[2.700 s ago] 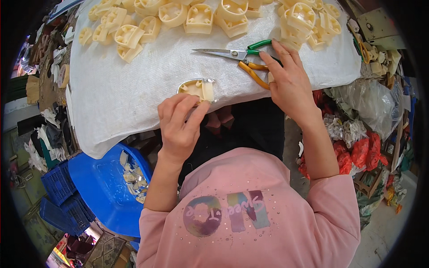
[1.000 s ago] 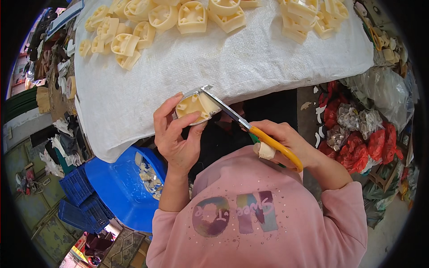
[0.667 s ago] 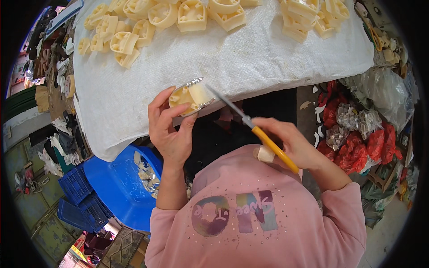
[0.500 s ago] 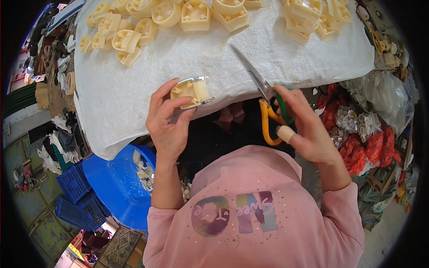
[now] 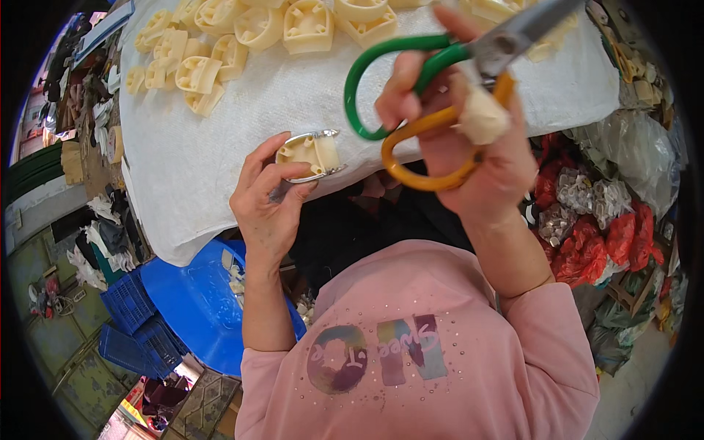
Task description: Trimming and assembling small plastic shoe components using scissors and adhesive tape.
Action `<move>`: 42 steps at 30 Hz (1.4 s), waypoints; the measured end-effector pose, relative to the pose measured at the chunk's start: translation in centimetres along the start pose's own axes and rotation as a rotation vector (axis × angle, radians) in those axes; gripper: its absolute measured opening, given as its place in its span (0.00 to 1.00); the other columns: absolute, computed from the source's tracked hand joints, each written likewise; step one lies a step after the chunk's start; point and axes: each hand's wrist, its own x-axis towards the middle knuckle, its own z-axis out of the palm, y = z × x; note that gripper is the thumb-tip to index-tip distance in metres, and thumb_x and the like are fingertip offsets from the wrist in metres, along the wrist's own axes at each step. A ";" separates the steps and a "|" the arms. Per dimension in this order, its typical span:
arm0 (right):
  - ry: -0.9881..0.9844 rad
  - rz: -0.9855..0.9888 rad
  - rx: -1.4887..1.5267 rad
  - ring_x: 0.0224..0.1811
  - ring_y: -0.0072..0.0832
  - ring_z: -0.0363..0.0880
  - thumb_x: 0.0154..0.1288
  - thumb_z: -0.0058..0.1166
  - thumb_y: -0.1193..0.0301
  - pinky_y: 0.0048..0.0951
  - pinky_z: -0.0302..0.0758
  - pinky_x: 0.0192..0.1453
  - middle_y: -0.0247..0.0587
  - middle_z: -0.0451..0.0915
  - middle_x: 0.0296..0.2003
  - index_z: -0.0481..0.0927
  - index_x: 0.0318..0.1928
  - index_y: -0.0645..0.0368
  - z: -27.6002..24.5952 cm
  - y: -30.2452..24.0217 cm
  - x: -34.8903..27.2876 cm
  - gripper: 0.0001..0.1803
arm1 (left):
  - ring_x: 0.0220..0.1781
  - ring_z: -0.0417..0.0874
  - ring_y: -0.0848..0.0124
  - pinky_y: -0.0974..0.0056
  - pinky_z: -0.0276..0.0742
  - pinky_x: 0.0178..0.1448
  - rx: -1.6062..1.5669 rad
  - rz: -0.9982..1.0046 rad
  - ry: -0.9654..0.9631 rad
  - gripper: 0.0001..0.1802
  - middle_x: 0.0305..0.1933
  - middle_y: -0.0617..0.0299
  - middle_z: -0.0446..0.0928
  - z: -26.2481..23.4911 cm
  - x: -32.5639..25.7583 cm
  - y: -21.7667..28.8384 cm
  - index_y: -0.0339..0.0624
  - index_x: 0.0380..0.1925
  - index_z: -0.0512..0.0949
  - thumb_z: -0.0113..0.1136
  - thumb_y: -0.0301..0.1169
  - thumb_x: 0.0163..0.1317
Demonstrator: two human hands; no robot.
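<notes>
Between the fingers and thumb of my left hand [image 5: 265, 209], a small cream plastic piece [image 5: 320, 152] with shiny silver strips along both sides is held above the white sheet's near edge. My right hand [image 5: 480, 165] is raised to the right of it, gripping a pair of scissors [image 5: 506, 45]. One scissor handle is green, the other orange, and the blades point to the upper right, running out of the picture. A beige wrapping [image 5: 482, 117] covers a digit of that hand. Some of its fingers are blurred.
Several more cream pieces [image 5: 309, 26] lie along the far side of the white-covered table [image 5: 220, 139]. A blue tub [image 5: 191, 308] with scraps stands at lower left beside blue crates [image 5: 150, 345]. Red and clear plastic bags [image 5: 583, 253] are piled on the right.
My right hand has lifted and swung the scissors up, so the blades now point to the upper right instead of upper left. My left hand and the plastic piece have barely shifted.
</notes>
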 end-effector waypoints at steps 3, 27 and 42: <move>-0.011 -0.072 -0.004 0.33 0.27 0.64 0.67 0.41 0.68 0.34 0.65 0.41 0.43 0.67 0.34 0.58 0.65 0.56 0.3 1.2 0.6 0.27 | 0.54 0.76 0.64 0.63 0.72 0.56 0.005 -0.011 0.014 0.14 0.51 0.55 0.76 -0.2 -0.2 0.2 0.40 0.29 0.82 0.66 0.15 0.39; 0.027 0.067 0.156 0.30 0.22 0.65 0.64 0.42 0.75 0.25 0.65 0.35 0.36 0.67 0.28 0.59 0.63 0.59 1.4 2.1 -2.6 0.25 | 0.52 0.76 0.64 0.62 0.72 0.56 0.051 0.039 0.029 0.14 0.50 0.55 0.76 -0.2 0.0 -0.1 0.39 0.29 0.81 0.67 0.15 0.38; 0.090 0.188 0.072 0.31 0.24 0.64 0.65 0.43 0.74 0.28 0.66 0.38 0.36 0.67 0.30 0.59 0.61 0.59 0.9 5.1 -3.7 0.24 | 0.54 0.76 0.64 0.62 0.71 0.57 0.030 0.055 0.019 0.13 0.52 0.55 0.75 -0.2 0.3 -0.6 0.39 0.29 0.81 0.65 0.15 0.39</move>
